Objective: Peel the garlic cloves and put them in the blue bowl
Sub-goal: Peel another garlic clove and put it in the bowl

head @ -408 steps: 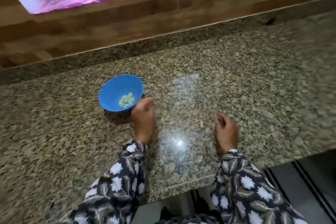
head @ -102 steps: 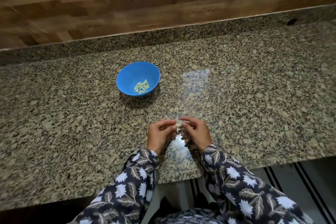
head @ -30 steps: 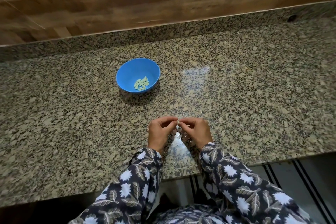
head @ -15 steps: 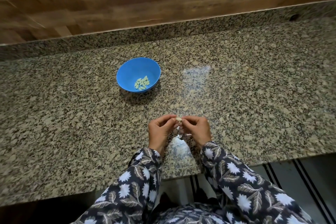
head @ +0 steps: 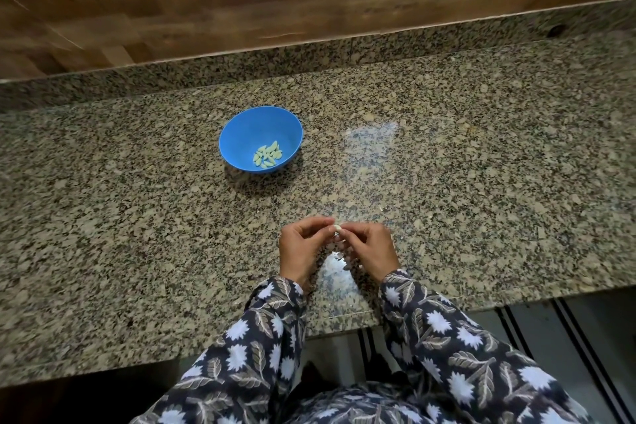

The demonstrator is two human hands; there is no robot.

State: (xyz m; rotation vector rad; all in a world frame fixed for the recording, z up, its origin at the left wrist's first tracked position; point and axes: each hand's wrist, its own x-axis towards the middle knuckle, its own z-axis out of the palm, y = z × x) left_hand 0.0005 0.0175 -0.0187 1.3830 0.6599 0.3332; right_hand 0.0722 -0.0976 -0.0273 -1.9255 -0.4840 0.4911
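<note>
One blue bowl [head: 246,134] stands on the counter [head: 481,165], holding roughly ten peeled cloves [head: 267,155], though they are too small to count surely. One garlic clove [head: 337,227] is pinched between the left hand [head: 300,249] and right hand [head: 373,249], near the counter's front edge and well apart from the bowl.

Single view, head-worn, wide-angle. Looks forward and steeply down from above near edge of granite counter [head: 481,182]. Left hand [head: 301,253] and right hand [head: 373,249] close, low centre; sleeves [head: 265,337] fill near bottom. Blue bowl [head: 241,129] farther out, left of centre. Wood wall [head: 309,10] across far top. Floor strip [head: 568,330] near right. Counter edges bow at frame sides.
</note>
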